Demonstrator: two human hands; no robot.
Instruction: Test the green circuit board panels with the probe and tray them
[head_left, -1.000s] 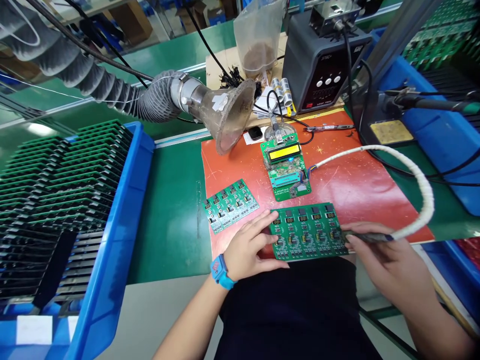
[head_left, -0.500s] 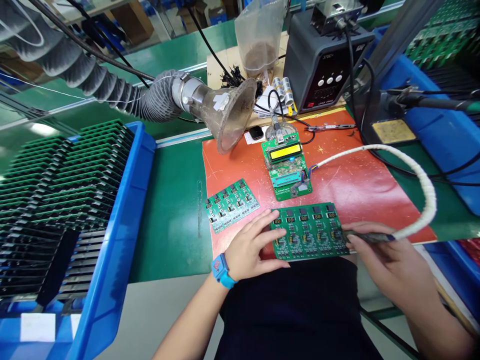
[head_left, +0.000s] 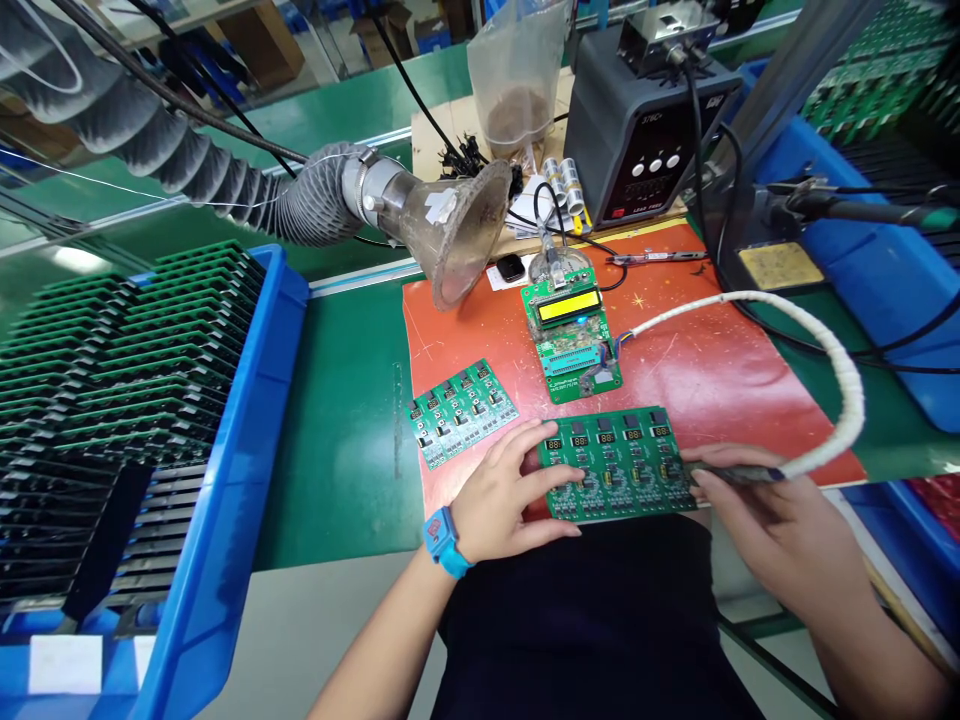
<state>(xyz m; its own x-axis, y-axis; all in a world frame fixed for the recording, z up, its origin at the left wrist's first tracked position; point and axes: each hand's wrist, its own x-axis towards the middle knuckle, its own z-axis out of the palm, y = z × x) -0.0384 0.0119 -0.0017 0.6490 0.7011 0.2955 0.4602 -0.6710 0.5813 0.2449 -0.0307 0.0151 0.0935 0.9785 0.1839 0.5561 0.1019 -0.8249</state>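
Observation:
A green circuit board panel (head_left: 619, 465) with several small displays lies at the front edge of the red mat (head_left: 675, 370). My left hand (head_left: 502, 490), fingers spread, rests on the panel's left end. My right hand (head_left: 780, 530) is closed round a dark probe (head_left: 735, 474) on a white wrapped cable (head_left: 844, 400), its tip at the panel's right edge. A second panel (head_left: 461, 412) lies to the left, beyond my left hand. Behind the near panel is a programmer board (head_left: 574, 340) with a lit yellow screen, where the cable ends.
A blue crate (head_left: 281, 320) of stacked boards stands at the left. An extraction funnel (head_left: 469, 235) hangs over the mat's back left. A soldering station (head_left: 645, 130) is at the back. Another blue crate (head_left: 874, 270) is at the right, near black cables.
My left index finger has moved slightly right over the near panel. The probe and my right hand hold almost the same place at its right edge.

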